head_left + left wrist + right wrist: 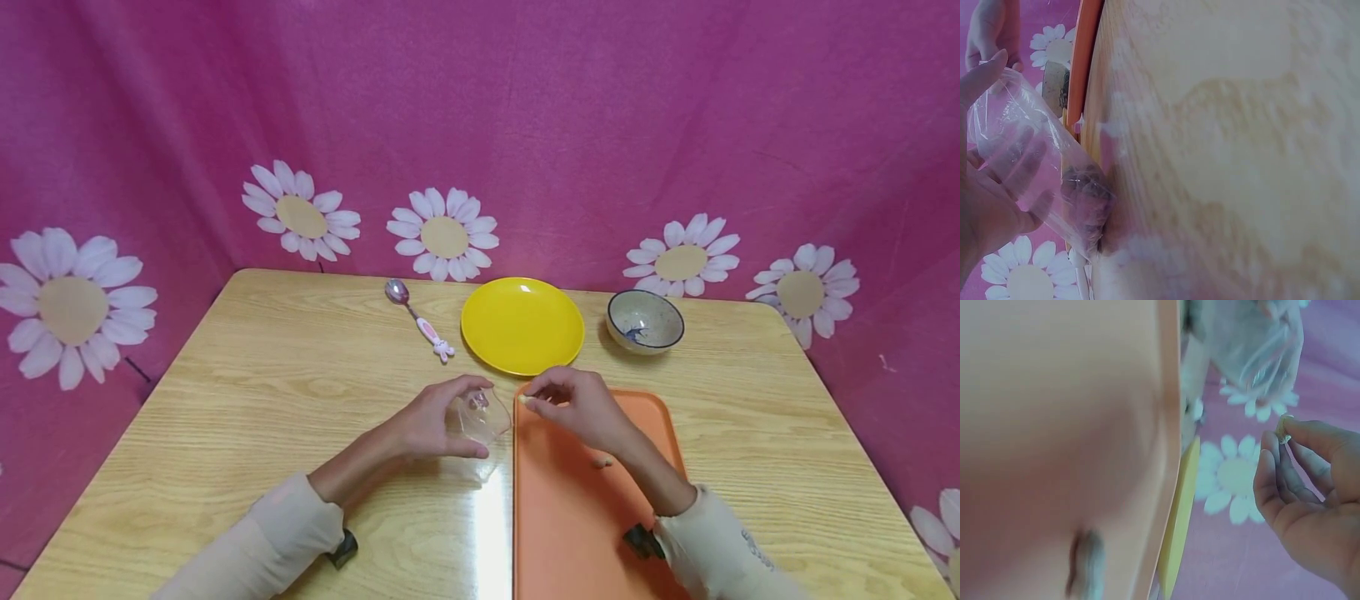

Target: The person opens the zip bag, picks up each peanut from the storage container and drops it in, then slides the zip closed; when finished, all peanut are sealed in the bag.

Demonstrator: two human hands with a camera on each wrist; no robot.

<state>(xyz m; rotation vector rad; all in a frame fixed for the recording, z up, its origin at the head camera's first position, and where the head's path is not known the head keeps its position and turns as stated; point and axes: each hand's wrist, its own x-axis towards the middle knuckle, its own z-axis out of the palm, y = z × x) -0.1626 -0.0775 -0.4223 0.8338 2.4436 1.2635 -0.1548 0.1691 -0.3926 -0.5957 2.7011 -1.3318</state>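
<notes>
In the head view my left hand (431, 421) holds a clear plastic bag (489, 421) above the table, left of the orange tray, its thumb and fingers spread around the bag's mouth. Small dark pieces (1085, 190) lie in the bag's bottom, their kind unclear. Over the tray's far left corner, my right hand (581, 408) pinches a small pale piece (1283, 429), like a bit of peanut, between thumb and fingertip. The bag is just left of it. Beneath the right wrist, what looks like a peanut (602, 462) lies on the orange tray (555, 525); it is blurred in the right wrist view.
Beyond the tray is a yellow plate (522, 325). A speckled bowl (645, 321) with a dark rim stands to its right. A spoon (420, 321) with a rabbit handle lies left of the plate. A pink flowered cloth (562, 142) hangs behind the wooden table (285, 367).
</notes>
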